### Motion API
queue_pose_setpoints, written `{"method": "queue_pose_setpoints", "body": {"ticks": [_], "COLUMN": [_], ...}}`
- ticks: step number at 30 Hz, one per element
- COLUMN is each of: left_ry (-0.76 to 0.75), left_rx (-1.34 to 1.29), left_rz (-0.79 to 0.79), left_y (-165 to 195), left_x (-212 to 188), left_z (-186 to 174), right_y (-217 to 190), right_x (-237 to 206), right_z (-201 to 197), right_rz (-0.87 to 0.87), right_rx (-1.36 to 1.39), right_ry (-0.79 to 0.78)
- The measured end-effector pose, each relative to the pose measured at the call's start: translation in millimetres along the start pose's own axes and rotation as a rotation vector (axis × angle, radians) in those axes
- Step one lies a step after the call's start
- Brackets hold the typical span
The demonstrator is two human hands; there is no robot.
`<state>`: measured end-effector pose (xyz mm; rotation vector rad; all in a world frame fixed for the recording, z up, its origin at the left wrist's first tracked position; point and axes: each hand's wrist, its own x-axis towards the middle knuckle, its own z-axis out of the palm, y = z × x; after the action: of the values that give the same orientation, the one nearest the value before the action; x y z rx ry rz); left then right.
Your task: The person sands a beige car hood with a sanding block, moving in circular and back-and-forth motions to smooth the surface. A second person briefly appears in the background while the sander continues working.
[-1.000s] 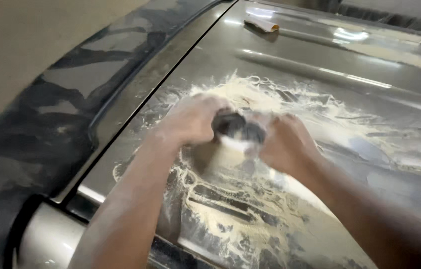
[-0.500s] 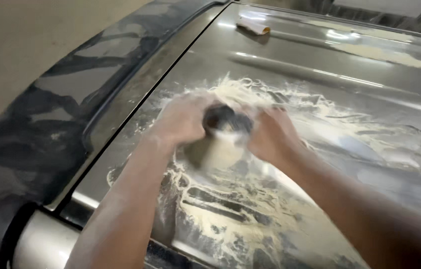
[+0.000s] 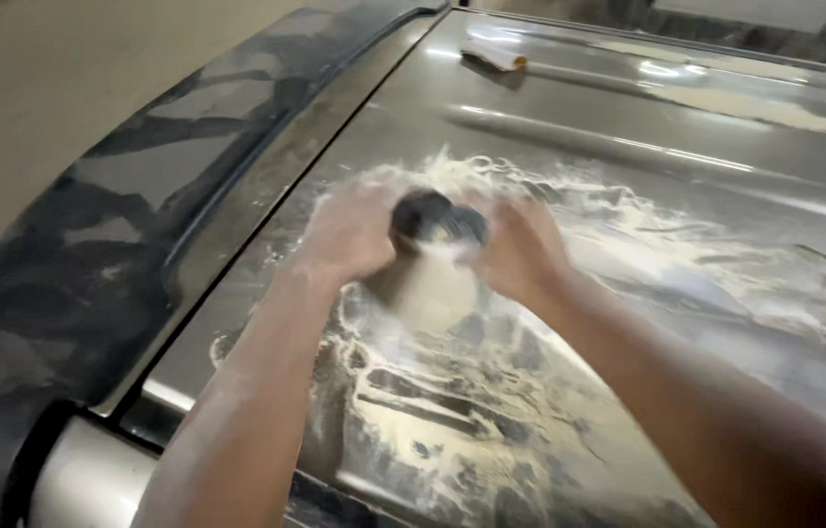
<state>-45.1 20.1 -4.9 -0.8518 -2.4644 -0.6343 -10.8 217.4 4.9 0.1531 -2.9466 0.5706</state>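
Note:
A dark round sanding pad (image 3: 437, 220) lies pressed flat on a wet, shiny metal car panel (image 3: 628, 156). My left hand (image 3: 349, 230) grips its left side and my right hand (image 3: 521, 249) grips its right side. Both hands are blurred with motion and coated in pale slurry. White-beige sanding slurry (image 3: 433, 391) spreads over the panel around and below the pad.
A dark car windscreen (image 3: 100, 225) runs along the left, with a rubber seam between it and the panel. A small roll or folded sheet of paper (image 3: 494, 56) lies on the panel at the far top. Beige floor shows at the upper left.
Both hands and the pad have slid slightly up and to the left across the panel, leaving a fresh smear of slurry below the pad.

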Motion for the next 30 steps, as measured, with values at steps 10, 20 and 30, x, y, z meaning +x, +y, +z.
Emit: {"method": "queue_pose_setpoints", "body": {"ticks": [10,20,30], "left_ry": [-0.475,-0.333,0.182], "left_rx": [-0.025,-0.098,-0.013], "left_rz": [-0.223,-0.285,-0.005], "left_y": [-14.0,-5.6,-5.4], "left_x": [-5.4,3.2,7.9], "left_z": [-2.0,-7.7,-4.3], "right_y": [21.0,-5.1,-3.2], "right_x": [-17.6,-7.0,26.5], "right_z": [10.6,-5.4,11.9], "right_rz": [-0.133,0.12,-0.136], "right_rx": [0.003,0.016,-0.224], "right_ry": [-0.074,-0.16,0.161]}}
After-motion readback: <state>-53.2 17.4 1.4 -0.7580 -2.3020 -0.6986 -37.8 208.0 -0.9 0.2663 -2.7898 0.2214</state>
